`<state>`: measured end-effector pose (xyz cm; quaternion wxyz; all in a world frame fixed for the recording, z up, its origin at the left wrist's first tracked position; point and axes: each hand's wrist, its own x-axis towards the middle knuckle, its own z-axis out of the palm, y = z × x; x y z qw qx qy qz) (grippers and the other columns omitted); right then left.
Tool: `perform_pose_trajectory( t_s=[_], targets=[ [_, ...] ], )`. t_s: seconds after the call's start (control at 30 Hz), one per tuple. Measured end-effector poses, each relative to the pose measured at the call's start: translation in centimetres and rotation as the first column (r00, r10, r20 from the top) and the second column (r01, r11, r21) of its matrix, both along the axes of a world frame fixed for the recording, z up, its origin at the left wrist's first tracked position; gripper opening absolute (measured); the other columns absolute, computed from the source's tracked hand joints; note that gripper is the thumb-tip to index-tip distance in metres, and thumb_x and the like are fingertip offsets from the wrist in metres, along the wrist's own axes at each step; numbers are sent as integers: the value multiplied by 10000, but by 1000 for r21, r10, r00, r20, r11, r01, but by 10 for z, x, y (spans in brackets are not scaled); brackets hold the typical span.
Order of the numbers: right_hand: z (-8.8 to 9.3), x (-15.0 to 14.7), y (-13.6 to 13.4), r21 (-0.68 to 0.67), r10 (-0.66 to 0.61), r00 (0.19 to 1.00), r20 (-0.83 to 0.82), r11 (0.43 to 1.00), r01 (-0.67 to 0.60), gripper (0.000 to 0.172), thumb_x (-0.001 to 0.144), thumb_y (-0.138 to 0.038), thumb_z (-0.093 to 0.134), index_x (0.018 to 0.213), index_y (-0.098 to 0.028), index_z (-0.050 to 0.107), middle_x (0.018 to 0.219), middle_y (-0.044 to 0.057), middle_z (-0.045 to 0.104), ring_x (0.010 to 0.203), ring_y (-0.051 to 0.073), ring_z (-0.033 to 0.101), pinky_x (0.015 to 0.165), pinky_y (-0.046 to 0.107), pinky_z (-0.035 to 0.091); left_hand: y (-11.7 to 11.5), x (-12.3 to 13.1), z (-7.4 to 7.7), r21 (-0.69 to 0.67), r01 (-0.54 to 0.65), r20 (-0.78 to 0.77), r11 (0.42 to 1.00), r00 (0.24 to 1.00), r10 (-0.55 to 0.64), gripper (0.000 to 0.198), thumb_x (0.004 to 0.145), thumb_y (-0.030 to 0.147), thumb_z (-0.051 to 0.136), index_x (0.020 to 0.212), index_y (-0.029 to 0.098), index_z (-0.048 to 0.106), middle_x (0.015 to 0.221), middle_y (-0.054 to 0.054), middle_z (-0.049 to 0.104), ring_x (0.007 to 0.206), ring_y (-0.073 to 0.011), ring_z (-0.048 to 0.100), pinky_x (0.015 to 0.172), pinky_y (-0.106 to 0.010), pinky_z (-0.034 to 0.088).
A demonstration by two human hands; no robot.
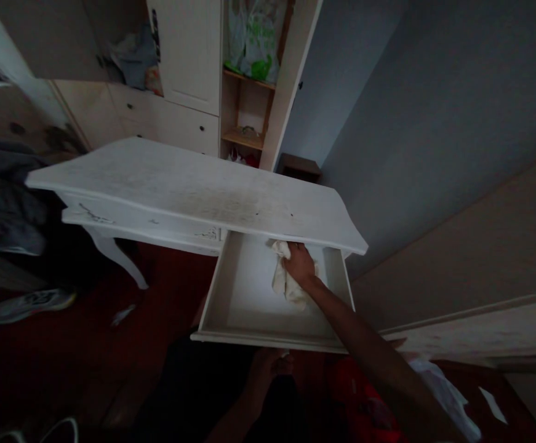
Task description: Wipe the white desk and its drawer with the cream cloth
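Note:
My right hand (299,263) reaches into the open drawer (249,289) of a white table (189,191) and presses a pale cloth (286,284) against the drawer's floor near its back; the fingers are closed on the cloth. My left hand (268,364) is below the drawer's front edge, in shadow, curled under or against the front panel; what it grips is too dark to make out.
A cream wardrobe (189,55) stands behind the table, with an open shelf holding plastic bags (253,43). A sneaker (28,304) lies on the red floor at left. Dark clothing (4,197) is piled at far left. A grey wall is to the right.

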<state>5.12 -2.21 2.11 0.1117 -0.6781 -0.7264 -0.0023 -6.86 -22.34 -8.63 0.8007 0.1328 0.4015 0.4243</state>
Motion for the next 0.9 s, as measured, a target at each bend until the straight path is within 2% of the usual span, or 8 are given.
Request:
perform_pose_trajectory(
  t_s=[0.17, 0.33, 0.43, 0.53, 0.67, 0.73, 0.8, 0.9],
  targets=[
    [-7, -80, 16, 17, 189, 967, -172, 982, -189, 591, 828, -187, 574, 1403, -155, 443, 1374, 152, 509, 1267, 267, 480, 1071, 389, 419, 0, 1, 0, 10, 17, -17, 1000, 1000, -17, 490, 509, 506, 834, 756, 104, 705, 697, -102, 724, 602, -193, 660, 632, -329, 525],
    [-12, -139, 29, 88, 238, 945, -225, 971, -224, 510, 834, -124, 504, 1344, -118, 498, 1340, 157, 545, 1308, 273, 432, 1135, 404, 338, 0, 2, -4, -20, 63, -32, 998, 997, -64, 517, 468, 534, 830, 738, 117, 687, 641, -74, 702, 556, -176, 633, 611, -321, 513],
    [-12, -139, 20, 103, 346, 921, -182, 938, -332, 517, 821, -70, 480, 1334, -130, 519, 1353, 150, 542, 1310, 260, 433, 1135, 397, 340, 0, 3, -4, -8, 66, -15, 998, 998, -67, 476, 484, 523, 819, 703, 125, 676, 635, -68, 693, 548, -167, 621, 616, -318, 505],
    [-14, -123, -4, 28, 475, 870, -133, 879, -475, 568, 778, -76, 555, 1343, -118, 517, 1425, 176, 479, 1310, 270, 442, 1121, 422, 365, -1, 3, -2, 13, 48, 9, 999, 999, -48, 473, 509, 518, 809, 735, 122, 684, 661, -74, 696, 564, -169, 623, 637, -326, 503],
    [-17, -100, -48, -135, 690, 708, -152, 695, -706, 546, 728, -104, 616, 1270, -167, 599, 1400, 137, 529, 1291, 270, 487, 1103, 428, 397, -2, 3, -3, 8, 61, 18, 998, 998, -62, 475, 525, 510, 808, 762, 115, 689, 672, -86, 697, 578, -181, 630, 654, -338, 500],
    [-14, -91, -67, -183, 736, 642, -217, 615, -767, 584, 727, -111, 606, 1301, -219, 585, 1382, 87, 564, 1274, 239, 517, 1087, 389, 423, -3, 3, -5, 24, 61, 22, 998, 998, -61, 473, 544, 515, 801, 769, 114, 693, 700, -91, 706, 589, -181, 635, 657, -334, 499],
    [-8, -82, -77, -176, 715, 658, -236, 634, -753, 657, 709, -102, 600, 1347, -250, 548, 1410, 63, 549, 1278, 234, 521, 1076, 380, 441, -4, 3, -8, 32, 64, 26, 997, 998, -65, 479, 552, 523, 800, 779, 115, 697, 726, -92, 716, 597, -178, 640, 655, -327, 501],
    [11, -73, -72, -24, 582, 785, -212, 800, -600, 703, 692, -83, 585, 1371, -253, 521, 1454, 69, 496, 1292, 253, 506, 1072, 414, 454, -4, 2, -9, 34, 65, 33, 997, 997, -66, 506, 550, 546, 802, 798, 117, 701, 734, -91, 724, 612, -179, 648, 656, -320, 507]
  ],
)
